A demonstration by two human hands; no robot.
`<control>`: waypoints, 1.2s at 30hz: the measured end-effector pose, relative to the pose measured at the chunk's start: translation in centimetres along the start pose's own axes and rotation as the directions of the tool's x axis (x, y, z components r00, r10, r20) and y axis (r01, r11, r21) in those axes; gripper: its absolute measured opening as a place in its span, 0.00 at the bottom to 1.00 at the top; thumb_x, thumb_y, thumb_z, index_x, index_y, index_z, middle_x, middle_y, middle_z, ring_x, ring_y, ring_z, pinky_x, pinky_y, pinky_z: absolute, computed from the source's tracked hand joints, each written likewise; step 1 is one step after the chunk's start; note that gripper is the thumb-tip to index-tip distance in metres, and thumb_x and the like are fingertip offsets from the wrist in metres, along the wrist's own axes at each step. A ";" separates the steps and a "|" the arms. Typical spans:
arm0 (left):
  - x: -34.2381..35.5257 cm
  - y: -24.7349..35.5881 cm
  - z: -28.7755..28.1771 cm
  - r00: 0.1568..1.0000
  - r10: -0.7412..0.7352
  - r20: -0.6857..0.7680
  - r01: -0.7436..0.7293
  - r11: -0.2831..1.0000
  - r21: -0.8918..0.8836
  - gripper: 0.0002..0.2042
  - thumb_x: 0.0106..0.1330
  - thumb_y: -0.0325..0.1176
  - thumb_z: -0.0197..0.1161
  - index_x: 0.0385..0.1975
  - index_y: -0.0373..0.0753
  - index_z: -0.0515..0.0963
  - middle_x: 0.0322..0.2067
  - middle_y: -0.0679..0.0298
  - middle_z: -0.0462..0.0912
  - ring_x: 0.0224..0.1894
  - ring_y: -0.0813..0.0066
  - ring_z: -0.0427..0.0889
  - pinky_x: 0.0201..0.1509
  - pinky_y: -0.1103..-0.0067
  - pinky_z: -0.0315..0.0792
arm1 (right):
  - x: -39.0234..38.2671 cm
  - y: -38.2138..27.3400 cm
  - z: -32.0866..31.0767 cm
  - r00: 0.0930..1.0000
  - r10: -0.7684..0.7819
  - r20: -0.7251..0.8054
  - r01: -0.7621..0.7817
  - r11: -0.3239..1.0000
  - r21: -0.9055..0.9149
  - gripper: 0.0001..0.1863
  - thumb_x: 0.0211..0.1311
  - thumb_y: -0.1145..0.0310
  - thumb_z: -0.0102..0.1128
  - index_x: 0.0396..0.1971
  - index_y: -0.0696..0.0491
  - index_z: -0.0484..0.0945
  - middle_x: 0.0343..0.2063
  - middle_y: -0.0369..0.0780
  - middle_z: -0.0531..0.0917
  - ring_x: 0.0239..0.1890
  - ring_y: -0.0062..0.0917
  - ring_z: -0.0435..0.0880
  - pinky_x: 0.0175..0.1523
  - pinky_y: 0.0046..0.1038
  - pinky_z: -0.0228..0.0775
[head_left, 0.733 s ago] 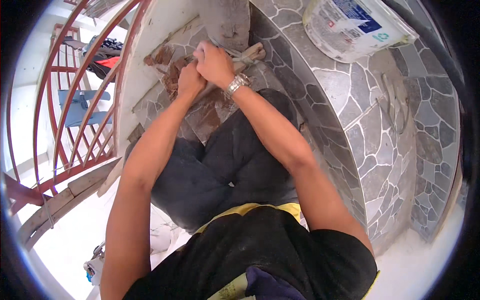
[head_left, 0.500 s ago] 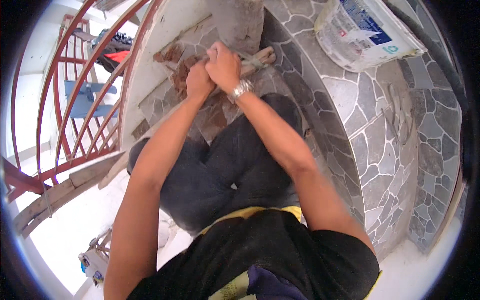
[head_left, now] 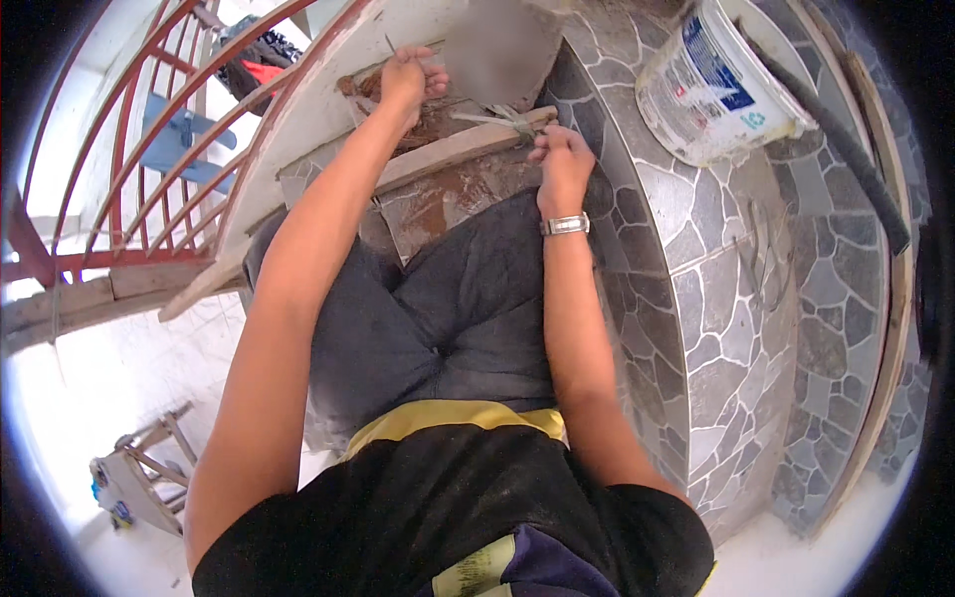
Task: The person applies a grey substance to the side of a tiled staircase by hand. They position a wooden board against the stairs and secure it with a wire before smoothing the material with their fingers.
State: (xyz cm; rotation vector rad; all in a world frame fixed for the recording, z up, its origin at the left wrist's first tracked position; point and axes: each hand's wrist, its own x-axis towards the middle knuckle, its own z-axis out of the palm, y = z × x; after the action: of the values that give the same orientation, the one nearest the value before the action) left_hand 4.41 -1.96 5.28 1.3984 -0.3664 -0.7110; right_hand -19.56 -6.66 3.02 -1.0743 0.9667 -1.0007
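My left hand (head_left: 411,80) is raised over the far end of the work spot, fingers curled. A thin dark rod (head_left: 389,43) sticks out past its thumb side; its kind is too small to tell. My right hand (head_left: 564,164), with a metal watch (head_left: 565,225) at the wrist, is closed beside the right end of a wooden batten (head_left: 448,154). Whatever its fingers hold is hidden. A pale greenish strip (head_left: 517,121) is wound around the batten's right end. Reddish-brown patches (head_left: 428,214) mark the stone-pattern surface below.
A white bucket (head_left: 701,99) stands on the stone-patterned step (head_left: 716,249) at right, with a dark bar (head_left: 846,139) across its far side. Red curved railings (head_left: 149,129) run along the left. A grey block (head_left: 497,50) is just beyond my hands.
My hands were together over the batten and have drawn apart, the left up and away, the right rightward and nearer. The batten now shows, and the thin rod is visible at my left hand.
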 end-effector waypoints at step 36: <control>-5.1 -6.9 3.1 0.588 0.517 0.622 -0.802 0.471 0.367 0.09 0.63 0.32 0.64 0.40 0.39 0.83 0.37 0.53 0.83 0.45 0.52 0.80 0.51 0.68 0.73 | -1.6 -4.3 0.2 0.904 0.119 0.411 0.027 0.942 -0.333 0.15 0.72 0.66 0.50 0.47 0.61 0.78 0.19 0.35 0.77 0.18 0.19 0.75 0.25 0.24 0.70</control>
State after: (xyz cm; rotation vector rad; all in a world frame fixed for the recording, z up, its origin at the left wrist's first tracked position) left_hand -2.96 -1.09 -0.02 1.5010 -1.5753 -0.1775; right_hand -20.49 -5.80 7.43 -1.4730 0.8054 -0.5303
